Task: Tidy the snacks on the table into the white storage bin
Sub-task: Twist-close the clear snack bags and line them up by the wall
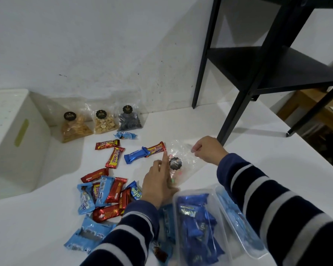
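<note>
A clear snack bag with a black round sticker (pixel 176 163) lies on the white table (pixel 229 120) in the middle. My right hand (pixel 208 149) pinches its far right corner. My left hand (pixel 160 181) rests on the bag's near left side with the index finger stretched forward. Red and blue wrapped bars (pixel 112 194) lie scattered in a pile to the left. A blue bar (pixel 136 154) and a red bar (pixel 156 148) lie just beyond my left index finger. The white storage bin (pixel 13 143) stands at the far left.
Three clear bags of crackers, nuts and dark swirled cookies (pixel 102 121) lean against the wall. A clear tub of blue packets (pixel 196 223) and its lid (pixel 238 221) sit at the near right. A black shelf frame (pixel 258 73) stands on the table at the right.
</note>
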The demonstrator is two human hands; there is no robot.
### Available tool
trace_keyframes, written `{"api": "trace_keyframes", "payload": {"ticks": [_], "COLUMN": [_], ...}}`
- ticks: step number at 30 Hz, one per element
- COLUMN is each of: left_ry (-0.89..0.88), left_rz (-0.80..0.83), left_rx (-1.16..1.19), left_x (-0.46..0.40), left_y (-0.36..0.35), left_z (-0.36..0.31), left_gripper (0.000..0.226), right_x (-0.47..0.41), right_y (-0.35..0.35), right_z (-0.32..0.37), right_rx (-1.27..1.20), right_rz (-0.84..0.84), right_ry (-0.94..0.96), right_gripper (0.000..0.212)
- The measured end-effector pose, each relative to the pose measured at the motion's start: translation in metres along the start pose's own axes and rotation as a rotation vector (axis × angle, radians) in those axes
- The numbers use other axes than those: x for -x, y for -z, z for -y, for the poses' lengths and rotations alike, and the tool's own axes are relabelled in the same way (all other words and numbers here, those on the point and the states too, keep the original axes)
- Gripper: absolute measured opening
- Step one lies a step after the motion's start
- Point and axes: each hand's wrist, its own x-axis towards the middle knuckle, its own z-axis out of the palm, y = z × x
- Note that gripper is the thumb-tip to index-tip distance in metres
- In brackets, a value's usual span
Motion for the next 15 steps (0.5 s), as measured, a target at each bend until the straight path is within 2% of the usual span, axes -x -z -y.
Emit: {"api": "trace_keyframes", "payload": {"ticks": [5, 8, 12, 15], "left_ry": [-0.028, -0.034, -0.03, -0.032], "left_rz": [0.023, 0.015, 0.022, 0.022], "left_rx": [-0.061, -0.069, -0.052, -0.057], "left_x": [0.0, 0.001, 0.001, 0.0], "left_y": [0.006, 0.004, 0.003, 0.003], "left_z": [0.003, 0.005, 0.007, 0.007], "left_gripper": [0.124, 0.125, 0.125, 0.124], "right_x": [0.002, 0.003, 0.002, -0.001], "right_y": [-0.01, -0.012, -0.01, -0.013], "right_z": [-0.006, -0.006, 0.0, 0.001], "right_rx": [-0.148, -0.199, -0.135, -0.119], "right_rz": [-0.032, -0.031, -0.016, -0.061], "right_ry": [-0.093, -0.076, -0.028, -0.05], "right_gripper": [0.022, 0.024, 0.016, 0.019]}}
